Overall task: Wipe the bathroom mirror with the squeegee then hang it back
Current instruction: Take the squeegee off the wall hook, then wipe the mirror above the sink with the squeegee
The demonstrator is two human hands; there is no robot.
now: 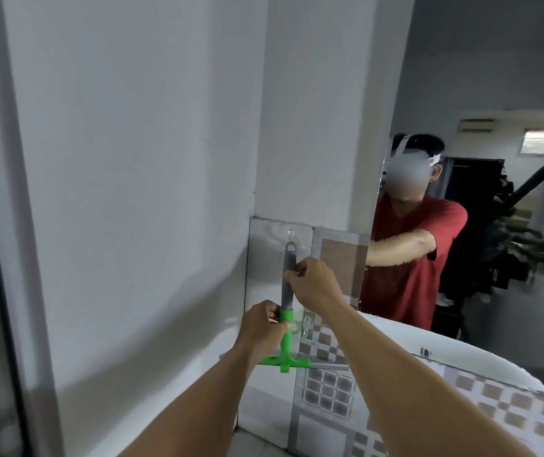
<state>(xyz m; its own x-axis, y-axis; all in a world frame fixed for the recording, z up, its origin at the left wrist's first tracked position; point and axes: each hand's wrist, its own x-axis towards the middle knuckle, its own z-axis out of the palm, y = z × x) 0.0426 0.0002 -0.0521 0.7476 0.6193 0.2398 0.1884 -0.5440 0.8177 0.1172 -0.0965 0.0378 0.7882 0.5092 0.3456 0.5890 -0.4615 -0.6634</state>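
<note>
The squeegee has a grey handle above a green neck and a green T-shaped blade at the bottom. It stands upright against the tiled wall, and the hole at its handle tip sits at a clear hook. My left hand grips the green neck. My right hand pinches the grey handle higher up. The mirror fills the right side and reflects a person in a red shirt.
A plain white wall runs along the left, with a dark door frame at the far left edge. Patterned grey and brown tiles cover the wall below the mirror. A white basin rim curves at lower right.
</note>
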